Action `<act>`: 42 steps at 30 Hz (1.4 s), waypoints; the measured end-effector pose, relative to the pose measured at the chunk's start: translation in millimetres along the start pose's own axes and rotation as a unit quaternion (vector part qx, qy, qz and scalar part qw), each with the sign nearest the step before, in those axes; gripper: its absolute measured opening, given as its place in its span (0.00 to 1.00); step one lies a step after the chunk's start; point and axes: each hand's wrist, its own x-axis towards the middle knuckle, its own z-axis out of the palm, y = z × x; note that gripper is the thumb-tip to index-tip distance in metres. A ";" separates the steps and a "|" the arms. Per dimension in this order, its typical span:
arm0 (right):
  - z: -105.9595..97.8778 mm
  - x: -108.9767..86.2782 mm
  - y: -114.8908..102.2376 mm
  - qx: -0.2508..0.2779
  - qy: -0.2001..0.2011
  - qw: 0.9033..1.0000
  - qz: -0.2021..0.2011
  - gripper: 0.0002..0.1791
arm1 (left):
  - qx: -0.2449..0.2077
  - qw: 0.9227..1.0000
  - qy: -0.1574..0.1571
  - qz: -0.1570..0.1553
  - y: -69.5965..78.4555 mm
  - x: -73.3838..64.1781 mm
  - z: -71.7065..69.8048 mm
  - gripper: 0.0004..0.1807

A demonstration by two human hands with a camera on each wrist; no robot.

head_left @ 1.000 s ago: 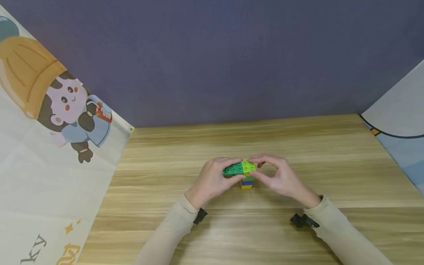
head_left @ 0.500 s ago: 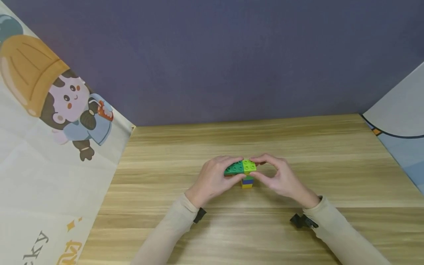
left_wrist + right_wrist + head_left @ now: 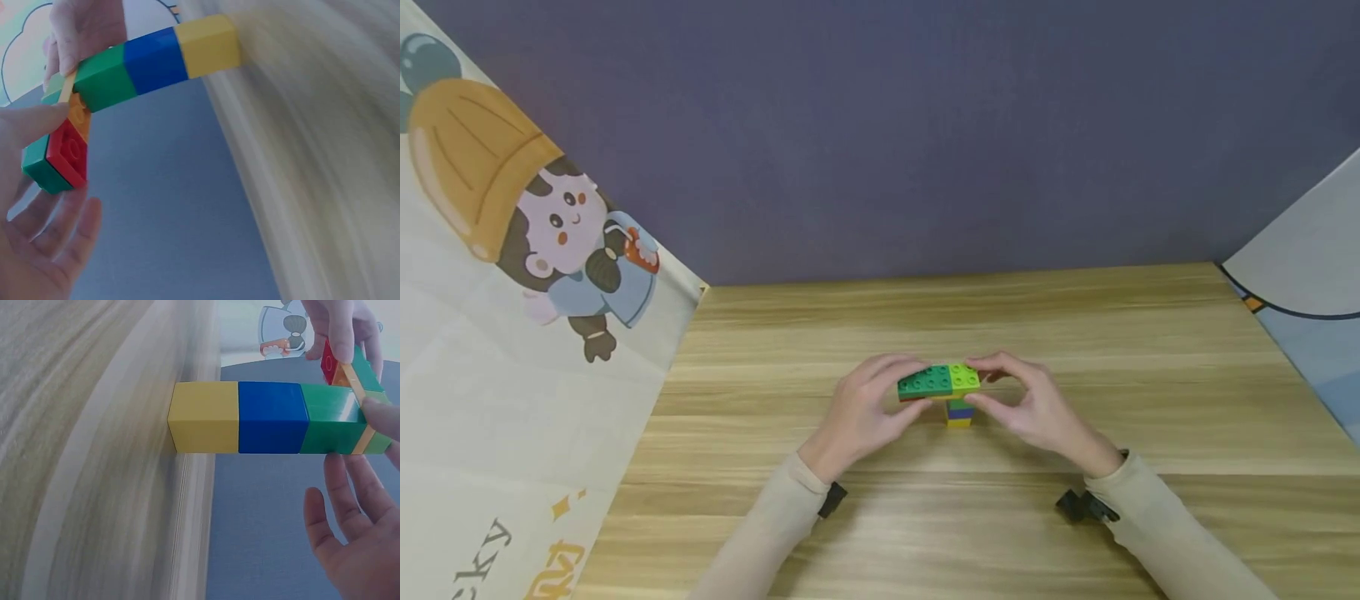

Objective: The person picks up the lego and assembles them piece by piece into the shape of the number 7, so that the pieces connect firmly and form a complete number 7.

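A column of toy building bricks stands on the table: a yellow brick (image 3: pixel 206 419) at the bottom, then a blue brick (image 3: pixel 272 419) and a green brick (image 3: pixel 331 422). Across its top, a light green brick (image 3: pixel 965 377) and a dark green brick (image 3: pixel 931 381) lie side by side, the dark one overhanging leftward. Beneath them show orange (image 3: pixel 79 117) and red pieces (image 3: pixel 67 153). My left hand (image 3: pixel 853 408) holds the overhanging end, thumb in front and fingers behind. With thumb and index finger my right hand (image 3: pixel 1041 408) pinches the light green brick.
The wood-grain table (image 3: pixel 760 483) reaches back to a dark blue panel (image 3: pixel 925 142). At the left hangs a pale sheet with a cartoon figure (image 3: pixel 565 221); another printed sheet (image 3: pixel 1315 250) is at the right. Small black devices are strapped to both wrists.
My left hand has slid left along the dark green brick, uncovering more of its studs. The right hand keeps its pinch, and the column stands in the same spot.
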 end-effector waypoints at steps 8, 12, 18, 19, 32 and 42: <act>4.9 -5.4 -4.6 0.006 0.006 1.000 0.014 0.28 | -0.002 0.997 0.056 0.058 -8.3 -12.4 -0.5 0.25; 8.1 -8.4 -6.3 0.015 0.008 1.000 0.020 0.27 | -0.001 0.997 0.056 0.061 -9.5 -15.7 -0.7 0.25; 10.2 -9.4 -5.7 0.025 0.015 0.999 0.020 0.28 | 0.001 0.997 0.052 0.052 -9.1 -15.0 -1.0 0.24; 10.4 -9.6 -5.9 0.026 0.018 0.999 0.021 0.28 | 0.001 0.997 0.052 0.052 -8.9 -14.9 -0.9 0.23; 4.5 -13.3 -4.8 0.070 -0.010 0.994 0.087 0.30 | -0.001 0.998 0.053 0.041 -7.1 -12.3 -1.0 0.22; 6.8 -26.5 9.6 0.118 -0.030 0.975 0.187 0.33 | 0.003 0.998 0.052 0.036 -8.1 -9.1 -0.2 0.22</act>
